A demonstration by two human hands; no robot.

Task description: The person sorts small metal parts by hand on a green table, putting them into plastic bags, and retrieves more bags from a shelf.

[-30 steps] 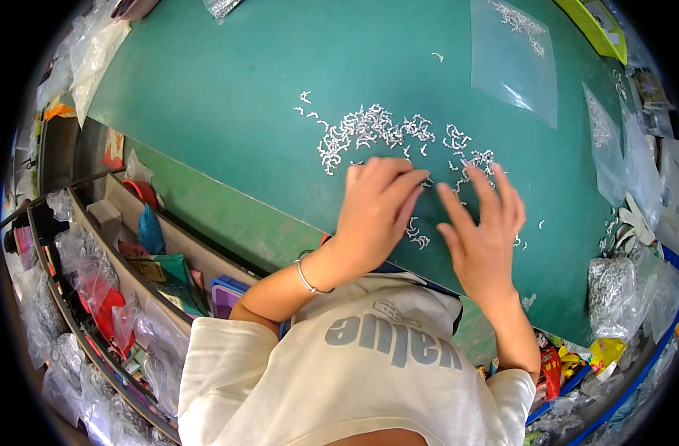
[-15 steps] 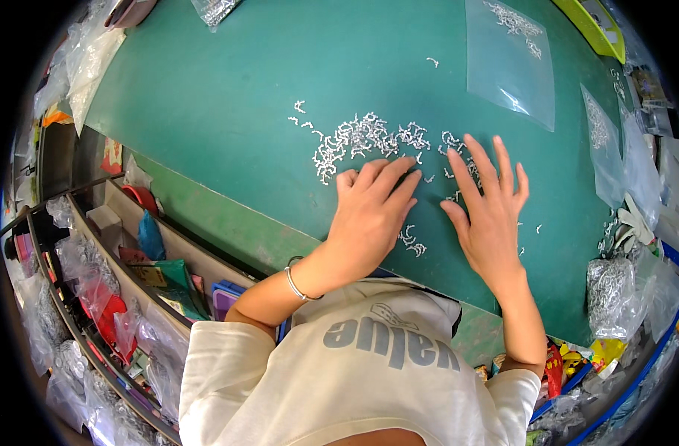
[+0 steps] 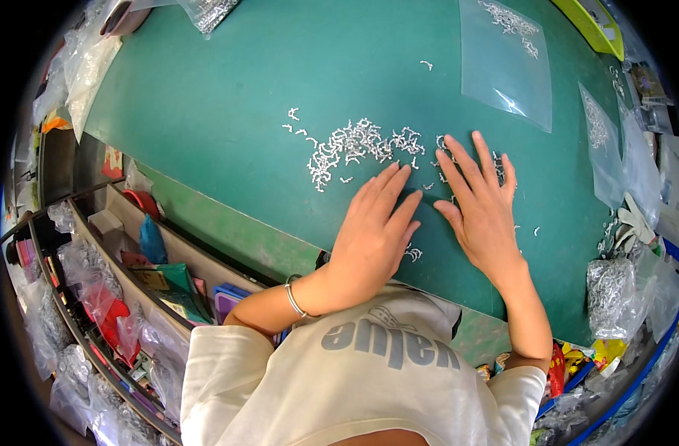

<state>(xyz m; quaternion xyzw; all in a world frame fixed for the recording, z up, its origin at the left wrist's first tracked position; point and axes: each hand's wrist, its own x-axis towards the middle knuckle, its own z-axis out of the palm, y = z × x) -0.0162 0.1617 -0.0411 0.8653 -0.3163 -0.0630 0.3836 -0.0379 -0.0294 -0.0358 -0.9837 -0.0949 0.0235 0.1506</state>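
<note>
A loose pile of small silvery curved metal pieces (image 3: 358, 141) lies on the green tabletop (image 3: 228, 111). Just below the pile, my left hand (image 3: 373, 227) rests with its fingers stretched toward it, holding nothing I can see. My right hand (image 3: 479, 204) lies spread to the right of the pile, over a smaller group of the same pieces, which show around its fingers and are partly covered. A few more pieces (image 3: 414, 254) sit near the table's front edge, partly behind the left hand. Several strays are scattered at the pile's upper left.
A clear plastic bag (image 3: 507, 74) with similar pieces lies flat at the back right, another bag (image 3: 601, 141) beyond it. A packed bag (image 3: 611, 297) sits at the right edge near a white glove (image 3: 637, 223). A yellow-green bin (image 3: 592, 26) stands far right; a cluttered drawer (image 3: 168, 275) is at left.
My left hand has drawn back from the pile's lower edge toward me, its fingers straighter. The right hand has shifted slightly left, over the smaller group.
</note>
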